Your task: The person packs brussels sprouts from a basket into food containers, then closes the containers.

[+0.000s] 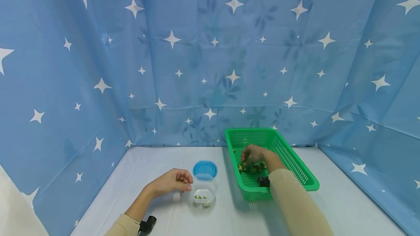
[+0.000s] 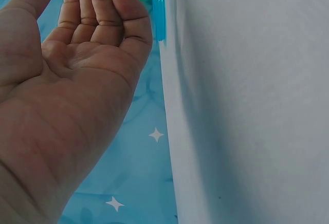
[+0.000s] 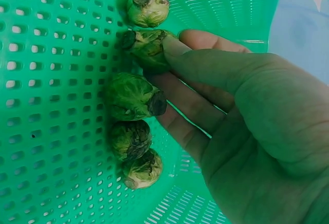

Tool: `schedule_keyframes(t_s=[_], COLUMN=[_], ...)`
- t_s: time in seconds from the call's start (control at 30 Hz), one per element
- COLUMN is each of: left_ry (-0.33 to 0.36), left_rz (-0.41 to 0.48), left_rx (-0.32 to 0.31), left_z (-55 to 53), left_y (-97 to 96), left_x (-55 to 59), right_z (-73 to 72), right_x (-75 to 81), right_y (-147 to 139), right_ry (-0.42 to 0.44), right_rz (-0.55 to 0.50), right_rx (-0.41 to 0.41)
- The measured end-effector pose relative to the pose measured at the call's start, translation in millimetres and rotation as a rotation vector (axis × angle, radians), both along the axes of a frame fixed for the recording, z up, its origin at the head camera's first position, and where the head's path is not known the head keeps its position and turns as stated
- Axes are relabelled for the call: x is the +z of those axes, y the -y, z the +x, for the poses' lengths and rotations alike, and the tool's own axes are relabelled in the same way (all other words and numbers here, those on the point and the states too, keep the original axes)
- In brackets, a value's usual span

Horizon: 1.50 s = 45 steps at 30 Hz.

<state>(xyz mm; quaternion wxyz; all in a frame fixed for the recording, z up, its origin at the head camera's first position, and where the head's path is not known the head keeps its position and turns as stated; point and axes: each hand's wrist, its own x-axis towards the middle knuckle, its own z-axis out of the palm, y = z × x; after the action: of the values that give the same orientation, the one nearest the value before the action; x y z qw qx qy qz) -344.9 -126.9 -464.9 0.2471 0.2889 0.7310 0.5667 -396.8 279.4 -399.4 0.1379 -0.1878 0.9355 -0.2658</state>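
Observation:
Inside the green basket, my right hand [image 1: 259, 154] pinches a Brussels sprout [image 3: 145, 48] between thumb and fingers. Several more Brussels sprouts [image 3: 134, 97] lie along the basket floor near the fingertips, green with dark, browned stem ends. On the white table, my left hand [image 1: 171, 182] hovers just left of a clear plastic container [image 1: 212, 187], its fingers loosely bent and nothing visible between them. Whether a fingertip touches the container's rim I cannot tell. A few green pieces [image 1: 198, 197] show low in the container. In the left wrist view, the thumb and index tips are cut off.
The green basket [image 1: 248, 189], with perforated walls, stands on the right of the table. A blue lid [image 1: 205, 169] lies just behind the clear container. The white table [image 1: 144, 163] ends at a blue star-patterned curtain [image 1: 183, 90] at the back and sides.

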Motion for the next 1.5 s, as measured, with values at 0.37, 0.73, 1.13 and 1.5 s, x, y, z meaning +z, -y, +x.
schedule_keyframes(t_s=[0.37,0.73,1.13,1.5], left_ry=[0.003,0.01,0.002,0.006], left_rz=[-0.003,0.008,0.001,0.0], left_rx=[0.004,-0.003,-0.002,0.008], left_z=[0.3,1.6,1.1,1.5], left_y=[0.2,-0.9,-1.2,-0.9], left_x=[0.4,0.2,0.0,1.5], right_z=[-2.0,-5.8,-14.9,-17.7], right_x=[0.2,2.0,1.0,8.0], right_y=[-0.6,0.1,2.1,8.6], right_ry=[-0.017,-0.083,-0.243,-0.405], right_rz=[-0.103,-0.204,-0.243,-0.346], right_rx=[0.018,0.005,-0.081,-0.185])
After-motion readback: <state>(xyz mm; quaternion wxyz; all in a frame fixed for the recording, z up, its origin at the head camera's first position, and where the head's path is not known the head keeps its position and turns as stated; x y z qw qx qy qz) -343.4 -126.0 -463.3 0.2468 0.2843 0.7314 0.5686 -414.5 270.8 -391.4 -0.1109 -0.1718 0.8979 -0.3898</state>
